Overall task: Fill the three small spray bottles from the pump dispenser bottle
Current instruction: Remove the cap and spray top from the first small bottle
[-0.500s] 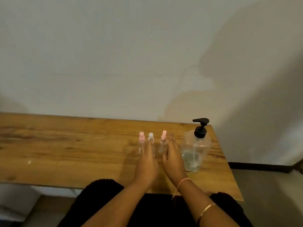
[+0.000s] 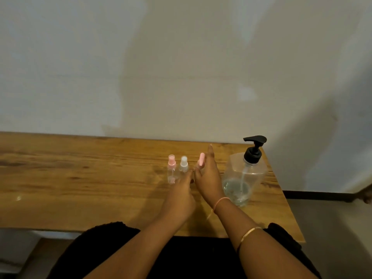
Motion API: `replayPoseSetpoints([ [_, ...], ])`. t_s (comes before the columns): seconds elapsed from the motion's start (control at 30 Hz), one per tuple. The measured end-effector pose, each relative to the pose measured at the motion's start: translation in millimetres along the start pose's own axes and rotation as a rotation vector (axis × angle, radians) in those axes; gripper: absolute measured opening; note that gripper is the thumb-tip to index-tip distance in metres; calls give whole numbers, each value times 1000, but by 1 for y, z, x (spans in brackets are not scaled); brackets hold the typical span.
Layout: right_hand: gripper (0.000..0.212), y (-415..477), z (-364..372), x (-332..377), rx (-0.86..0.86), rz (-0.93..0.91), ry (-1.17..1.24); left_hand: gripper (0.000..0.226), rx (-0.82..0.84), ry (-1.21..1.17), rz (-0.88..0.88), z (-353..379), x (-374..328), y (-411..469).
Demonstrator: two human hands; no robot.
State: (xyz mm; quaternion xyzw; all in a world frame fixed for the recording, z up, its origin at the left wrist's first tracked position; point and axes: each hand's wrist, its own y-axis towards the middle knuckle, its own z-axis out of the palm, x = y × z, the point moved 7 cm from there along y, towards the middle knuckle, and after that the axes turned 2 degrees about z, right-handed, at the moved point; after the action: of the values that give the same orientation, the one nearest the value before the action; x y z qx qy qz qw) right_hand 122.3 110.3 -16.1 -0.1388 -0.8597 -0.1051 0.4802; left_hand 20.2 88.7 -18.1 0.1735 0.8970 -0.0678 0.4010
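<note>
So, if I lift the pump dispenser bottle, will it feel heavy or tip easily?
Probably light: the pump dispenser bottle holds liquid only near its bottom. Its wide base likely resists tipping. Clear thin-looking walls may flex.

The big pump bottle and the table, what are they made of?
The pump bottle looks like clear plastic: the tube and liquid show through it; its black pump top looks plastic too. The table looks like wood, with brown grain streaks, though it could be a printed surface.
</note>
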Motion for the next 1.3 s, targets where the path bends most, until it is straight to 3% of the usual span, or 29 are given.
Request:
replayPoseSetpoints([
  [0.07,60,1,0,-5,-9,20,-41,55,39,13,-51,-1,2,3],
  [0.17,21,4,-2,-10,-37,15,-156,47,111,55,-100,0,0,11],
  [0.23,9,4,-3,-9,-47,0,-210,49,142,91,-121,-1,-2,15],
  [0.43,7,-10,-15,14,-36,-71,-163,43,202,137,-163,-10,-10,14],
  [0.6,18,-25,-33,27,30,46,236,31,67,42,-169,-29,-21,12],
  [0.73,18,-38,-40,34,-80,64,386,19,40,-15,-160,-37,-32,9],
  [0.87,18,-43,-49,37,-176,116,485,21,72,-73,-118,-43,-42,8],
  [1.0,17,-41,-58,41,-117,86,455,35,114,-205,-116,-39,-44,9],
  [1.13,20,-40,-61,50,33,18,536,28,211,-473,-134,-35,-44,7],
  [1.3,18,-40,-55,53,167,36,635,18,318,-489,-206,-35,-37,5],
])
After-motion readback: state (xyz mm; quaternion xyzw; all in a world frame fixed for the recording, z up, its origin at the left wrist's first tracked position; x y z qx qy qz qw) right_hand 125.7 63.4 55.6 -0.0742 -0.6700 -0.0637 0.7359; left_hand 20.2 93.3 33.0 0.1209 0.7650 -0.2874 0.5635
